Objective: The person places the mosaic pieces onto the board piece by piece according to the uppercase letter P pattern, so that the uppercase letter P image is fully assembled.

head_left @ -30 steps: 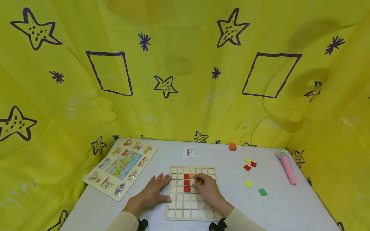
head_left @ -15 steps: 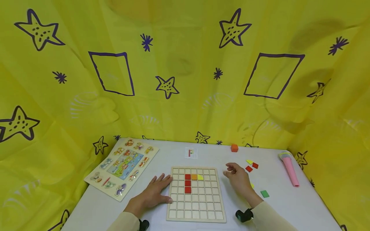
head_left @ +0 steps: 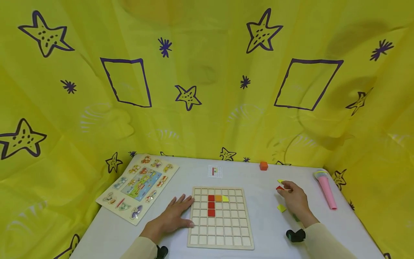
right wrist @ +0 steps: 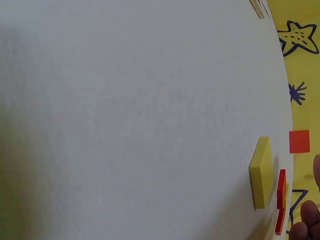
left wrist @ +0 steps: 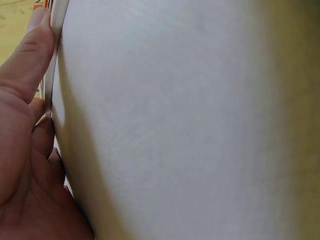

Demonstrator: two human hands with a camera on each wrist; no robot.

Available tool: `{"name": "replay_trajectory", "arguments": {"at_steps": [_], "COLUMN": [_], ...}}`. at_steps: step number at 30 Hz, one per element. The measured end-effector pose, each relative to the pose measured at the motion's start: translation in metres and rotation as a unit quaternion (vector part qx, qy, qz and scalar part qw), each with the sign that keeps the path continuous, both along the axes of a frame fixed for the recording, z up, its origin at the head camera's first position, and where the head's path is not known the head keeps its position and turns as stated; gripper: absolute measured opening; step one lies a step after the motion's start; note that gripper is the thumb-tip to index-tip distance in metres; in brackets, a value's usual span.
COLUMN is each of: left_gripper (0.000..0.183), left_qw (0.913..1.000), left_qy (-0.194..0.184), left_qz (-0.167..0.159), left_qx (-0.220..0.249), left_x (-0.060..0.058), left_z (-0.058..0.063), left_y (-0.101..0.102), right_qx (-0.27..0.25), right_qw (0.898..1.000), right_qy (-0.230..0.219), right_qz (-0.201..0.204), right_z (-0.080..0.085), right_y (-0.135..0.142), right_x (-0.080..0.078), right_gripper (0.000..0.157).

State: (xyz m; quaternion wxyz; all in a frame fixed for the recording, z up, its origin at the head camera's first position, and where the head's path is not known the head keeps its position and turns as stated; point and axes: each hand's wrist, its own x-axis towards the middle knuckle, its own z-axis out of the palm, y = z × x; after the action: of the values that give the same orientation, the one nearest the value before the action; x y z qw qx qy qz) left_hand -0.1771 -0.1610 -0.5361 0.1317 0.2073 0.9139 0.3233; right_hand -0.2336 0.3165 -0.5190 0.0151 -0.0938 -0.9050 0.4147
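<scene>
On the near middle part of the table lies a board with many square compartments. Three red tiles sit one behind another in its third column from the left; they take the second, third and fourth compartments from the far edge. To the right of the farthest red one, an orange tile and a yellow tile continue the same row. The left hand is open, with its fingers stretched, and touches the left edge of the board. The right hand is on the right side, above the table; its fingers are loosely bent, and thumb and forefinger stand apart at a loose red tile. Whether they touch it, I cannot tell. Just beyond it is a loose yellow tile; a nearer yellow tile lies left of the hand, and a green tile is partly hidden by it. Beyond the board is a small card with a coloured pattern. On the left lies a puzzle, on the far right a pink microphone. A cube stands near the far edge, before a yellow curtain.
</scene>
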Motion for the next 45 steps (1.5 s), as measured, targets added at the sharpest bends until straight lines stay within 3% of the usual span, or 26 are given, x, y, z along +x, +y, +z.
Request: {"name": "replay_trajectory", "arguments": {"at_steps": [12, 18, 28, 37, 45], "left_gripper": [0.097, 0.096, 0.097, 0.096, 0.096], "left_qw": [1.0, 1.0, 1.0, 1.0, 1.0], "left_qy": [-0.001, 0.0, -0.002, 0.001, 0.0], "left_qz": [-0.001, -0.002, 0.001, 0.004, 0.004], "left_qx": [0.0, 0.002, 0.0, -0.003, -0.002], "left_x": [0.002, 0.003, 0.002, 0.001, 0.0], "left_z": [0.0, 0.0, -0.001, 0.0, -0.001], "left_y": [0.002, 0.003, 0.002, 0.002, 0.001], "right_qx": [0.03, 0.061, 0.104, 0.096, 0.058], "right_qw": [0.999, 0.998, 0.993, 0.994, 0.998], "right_qy": [-0.038, -0.032, -0.026, -0.013, -0.003], "right_qz": [-0.001, 0.001, 0.042, 0.059, 0.026], "right_z": [-0.01, -0.013, -0.014, -0.017, -0.017], "right_y": [0.013, 0.013, 0.013, 0.015, 0.009], "right_x": [-0.005, -0.007, -0.006, -0.008, -0.006], "right_gripper": [0.056, 0.057, 0.039, 0.037, 0.029]}}
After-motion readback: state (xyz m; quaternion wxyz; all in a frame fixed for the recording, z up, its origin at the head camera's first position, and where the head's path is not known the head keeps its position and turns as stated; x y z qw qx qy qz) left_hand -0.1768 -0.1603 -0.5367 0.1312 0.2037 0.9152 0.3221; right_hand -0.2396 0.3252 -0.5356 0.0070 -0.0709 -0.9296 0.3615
